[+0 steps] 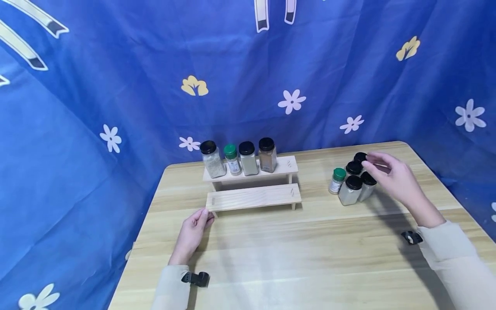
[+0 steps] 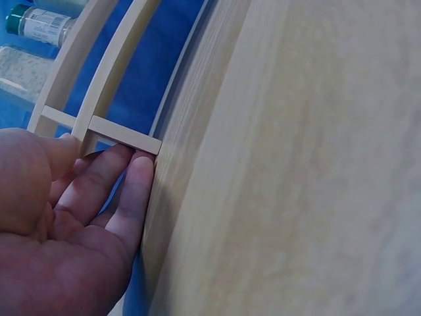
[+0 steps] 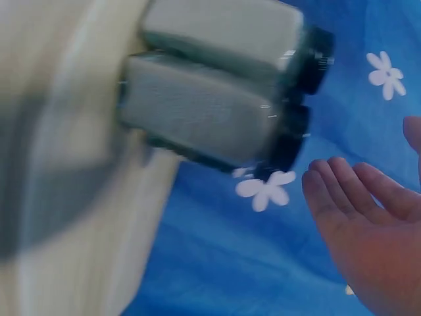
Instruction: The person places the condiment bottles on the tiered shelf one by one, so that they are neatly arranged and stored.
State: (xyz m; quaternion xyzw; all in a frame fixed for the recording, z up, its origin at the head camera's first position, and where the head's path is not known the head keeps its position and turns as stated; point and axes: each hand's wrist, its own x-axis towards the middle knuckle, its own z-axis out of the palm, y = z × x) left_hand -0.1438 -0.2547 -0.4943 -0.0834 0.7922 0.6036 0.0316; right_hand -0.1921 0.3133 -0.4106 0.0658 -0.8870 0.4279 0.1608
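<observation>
A two-step wooden spice rack stands at the back of the table. My left hand grips the lower step's left end, thumb at the board's edge and fingers against the leg. On the upper step are several spice jars: black-capped ones and a small green-capped one. To the right, several black-capped jars and a green-capped jar are grouped on the table. My right hand hovers by the rear black caps, fingers loosely bent; in the right wrist view its fingers are apart from the jars.
The pale wooden table stretches in front of the rack. A blue cloth with flower prints hangs behind and at the sides. Both wrists wear black straps.
</observation>
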